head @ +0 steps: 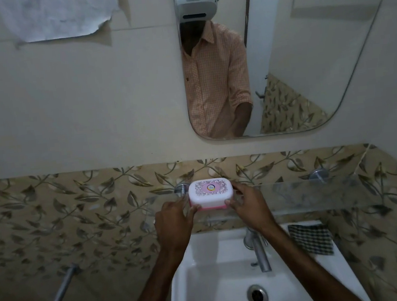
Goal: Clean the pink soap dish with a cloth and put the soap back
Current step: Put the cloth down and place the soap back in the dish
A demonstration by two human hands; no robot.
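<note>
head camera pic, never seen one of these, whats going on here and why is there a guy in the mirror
The camera sits on the person's head and looks down at their own arms. The mirror simply reflects that same person wearing the headset. Both the left hand and the right hand grip the soap dish, pink with a closed white lid, on a glass shelf. Below are a white sink with a tap. A checked cloth lies on the sink's right edge.

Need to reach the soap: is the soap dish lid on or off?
On. The white lid covers the pink soap dish; both hands hold its ends.
</note>
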